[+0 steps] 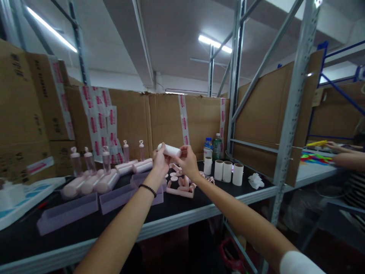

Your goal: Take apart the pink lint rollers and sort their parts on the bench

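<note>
While a tall cardboard wall [168, 118] stands at the back, the black worktop [19, 241] carries translucent lilac trays [68, 215] towards its front left edge. Near each other in the air above it, the left hand [162, 163] and the right hand [187, 161] clasp a white cylinder [171, 150], one at either end. Four white tubes [237, 174] stand upright to the right; small pink parts [173, 178] lie below the hands.

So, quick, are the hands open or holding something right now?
Left hand: holding the white roll near one end.
Right hand: holding the same white roll at its other end.
</note>
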Demonstrator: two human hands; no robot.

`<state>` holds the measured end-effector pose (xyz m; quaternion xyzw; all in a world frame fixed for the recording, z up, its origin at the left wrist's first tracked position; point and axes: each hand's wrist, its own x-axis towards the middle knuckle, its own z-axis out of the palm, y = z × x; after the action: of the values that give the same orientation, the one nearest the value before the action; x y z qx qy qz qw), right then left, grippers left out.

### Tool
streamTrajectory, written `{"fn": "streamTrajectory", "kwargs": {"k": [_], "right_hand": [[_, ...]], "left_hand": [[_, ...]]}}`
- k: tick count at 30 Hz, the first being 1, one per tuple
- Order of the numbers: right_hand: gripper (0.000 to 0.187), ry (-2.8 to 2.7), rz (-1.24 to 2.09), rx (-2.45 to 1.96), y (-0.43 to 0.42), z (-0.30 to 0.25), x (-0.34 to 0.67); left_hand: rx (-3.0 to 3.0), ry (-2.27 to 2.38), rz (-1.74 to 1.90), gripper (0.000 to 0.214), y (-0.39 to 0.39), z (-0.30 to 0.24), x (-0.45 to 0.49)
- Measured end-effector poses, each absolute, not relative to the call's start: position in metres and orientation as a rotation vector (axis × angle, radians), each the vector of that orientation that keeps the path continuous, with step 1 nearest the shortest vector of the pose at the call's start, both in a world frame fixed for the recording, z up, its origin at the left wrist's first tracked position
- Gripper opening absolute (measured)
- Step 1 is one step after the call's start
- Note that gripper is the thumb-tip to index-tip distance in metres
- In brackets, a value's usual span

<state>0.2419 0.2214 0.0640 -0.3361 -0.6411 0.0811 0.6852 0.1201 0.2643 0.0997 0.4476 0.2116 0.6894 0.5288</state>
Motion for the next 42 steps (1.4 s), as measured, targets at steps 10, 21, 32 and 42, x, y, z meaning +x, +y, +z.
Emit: {"fn": "streamTrajectory", "kwargs": {"k": [10,21,32,42], "right_hand": [[0.042,-1.268,0.445,-0.583,0.232,0.065,0.273],[0.044,-1.203,0.674,-0.578,0.241,0.051,0.284],[0.053,-1.239,0.769,-0.757,0.255,0.05,0.291],[0.046,-1.458,0.493,-1.014,0.286,0.047,0.301]], "left_hand": [[1.168,0.488,1.609,0.033,0.24,0.109,0.09],[1.28,0.511,1.475,0.039,0.249,0.098,0.086],[1.232,0.63,1.281,0.012,0.27,0.092,0.089],[1.3,0.891,1.144,0.021,0.304,0.081,0.08]]}}
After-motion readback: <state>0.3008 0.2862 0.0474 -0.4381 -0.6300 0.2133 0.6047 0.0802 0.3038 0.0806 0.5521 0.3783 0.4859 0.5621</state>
